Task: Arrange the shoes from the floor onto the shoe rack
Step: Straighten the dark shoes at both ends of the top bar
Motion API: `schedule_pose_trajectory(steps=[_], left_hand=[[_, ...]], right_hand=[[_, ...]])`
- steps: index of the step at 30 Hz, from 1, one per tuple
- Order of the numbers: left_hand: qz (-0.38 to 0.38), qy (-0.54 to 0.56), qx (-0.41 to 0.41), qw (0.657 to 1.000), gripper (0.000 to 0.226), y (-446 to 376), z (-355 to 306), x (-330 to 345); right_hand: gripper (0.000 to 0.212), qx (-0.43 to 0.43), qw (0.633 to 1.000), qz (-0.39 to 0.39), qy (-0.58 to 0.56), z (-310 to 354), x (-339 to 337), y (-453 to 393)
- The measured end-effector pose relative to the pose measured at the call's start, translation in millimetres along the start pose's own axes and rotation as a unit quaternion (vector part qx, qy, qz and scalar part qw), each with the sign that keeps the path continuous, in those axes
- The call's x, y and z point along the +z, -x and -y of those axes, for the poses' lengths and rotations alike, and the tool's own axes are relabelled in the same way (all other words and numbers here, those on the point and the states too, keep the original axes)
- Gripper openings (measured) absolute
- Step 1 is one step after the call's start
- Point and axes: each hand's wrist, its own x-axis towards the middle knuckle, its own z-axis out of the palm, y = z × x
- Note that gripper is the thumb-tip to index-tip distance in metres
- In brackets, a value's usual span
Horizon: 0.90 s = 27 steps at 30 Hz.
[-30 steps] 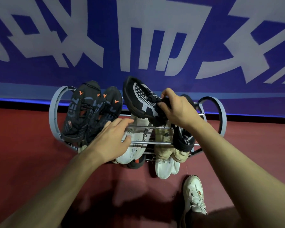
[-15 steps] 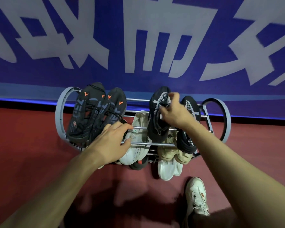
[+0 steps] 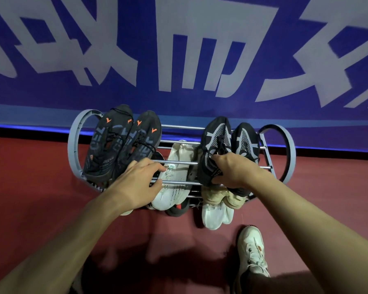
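A grey shoe rack (image 3: 73, 145) with metal bars stands against the blue wall. On its top tier, left, lie two black shoes with orange marks (image 3: 119, 143). At the right lie two black mesh shoes: my right hand (image 3: 235, 169) grips the heel of the left one (image 3: 216, 145), which rests on the bars beside its mate (image 3: 245, 141). My left hand (image 3: 136, 181) grasps the front bar (image 3: 179, 183). Lower tiers hold a white shoe (image 3: 174, 177), beige shoes (image 3: 219, 196) and white shoes (image 3: 216, 216).
My own white-shoed foot (image 3: 252, 251) stands on the dark red floor at the lower right. The blue wall with large pale characters rises right behind the rack. A black shoe with red (image 3: 177, 207) peeks out under the rack's bottom.
My right hand lowered the black mesh shoe from the air onto the top tier beside its mate and slid back to its heel. My left hand stayed on the front bar.
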Motion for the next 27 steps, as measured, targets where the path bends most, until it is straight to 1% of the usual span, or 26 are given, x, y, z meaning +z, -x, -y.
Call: schedule_pose_trajectory(steps=[2,5,9,10,12,13,14,16,17,18,19,20,22,23,25,26,27], left_hand=[[0.008,-0.005,-0.005,1.000,0.036,3,6,1],[0.028,-0.018,-0.011,0.999,0.029,9,16,0],[0.065,-0.035,-0.015,0.997,0.029,21,30,-3],[0.071,-0.035,-0.016,0.997,0.029,25,33,-4],[0.075,-0.031,-0.013,0.997,0.028,33,39,-2],[0.076,-0.029,-0.011,0.997,0.027,38,41,0],[0.077,-0.028,-0.012,0.997,0.026,42,43,2],[0.083,-0.029,-0.013,0.996,0.026,51,49,6],[0.087,-0.033,-0.013,0.996,0.026,55,51,8],[0.092,-0.038,-0.015,0.995,0.027,59,54,9],[0.095,-0.042,-0.015,0.994,0.028,62,57,10],[0.097,-0.043,-0.015,0.994,0.030,65,58,11],[0.102,-0.047,-0.014,0.994,0.036,71,57,13],[0.107,-0.053,-0.014,0.993,0.038,73,55,14],[0.116,-0.063,-0.009,0.991,0.040,76,51,16],[0.118,-0.066,-0.006,0.991,0.040,77,49,17],[0.117,-0.068,-0.005,0.991,0.041,77,47,17]], right_hand=[[0.047,0.015,0.999,0.016,0.024,-6,-1,6],[0.056,0.051,0.995,0.047,0.072,-17,-7,14],[0.069,0.098,0.990,0.069,0.081,-23,-12,17],[0.067,0.103,0.988,0.071,0.092,-21,-11,17],[0.057,0.115,0.984,0.071,0.119,-10,-9,18],[0.051,0.119,0.982,0.062,0.132,-3,-8,21],[0.047,0.114,0.982,0.034,0.150,5,-9,25],[0.043,0.066,0.982,-0.056,0.165,29,-9,35],[0.041,0.028,0.986,-0.096,0.132,43,-7,39],[0.039,-0.011,0.990,-0.112,0.088,58,-3,43],[0.038,-0.046,0.992,-0.107,0.055,73,6,45],[0.037,-0.074,0.993,-0.084,0.042,87,18,46],[0.045,-0.088,0.995,-0.012,0.049,109,49,42],[0.054,-0.078,0.995,0.022,0.053,115,65,38],[0.080,-0.048,0.996,0.059,0.054,119,99,21],[0.091,-0.023,0.996,0.075,0.039,117,114,11],[0.097,0.005,0.995,0.096,-0.003,115,127,1]])
